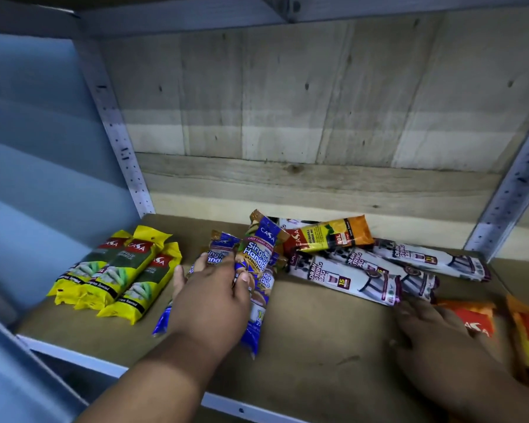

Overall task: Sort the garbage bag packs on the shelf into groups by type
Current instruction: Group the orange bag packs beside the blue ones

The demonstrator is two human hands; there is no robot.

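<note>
Three yellow-green packs (116, 274) lie side by side at the shelf's left. My left hand (211, 296) rests over the blue "Singlet Handle" packs (258, 254) in the middle, its thumb and fingers around one of them. Three white-purple "Draw String Bag" packs (348, 274) lie fanned to the right, with one orange-yellow pack (329, 235) behind them against the back board. My right hand (431, 337) lies flat on the shelf, its fingertips at the end of the nearest draw-string pack. Two more orange packs (477, 319) sit at the far right.
The brown shelf board (318, 337) has a white metal front edge (104, 366). A wooden back panel (287, 123) closes the rear. Perforated metal uprights (116, 132) stand at both back corners. Another shelf runs overhead.
</note>
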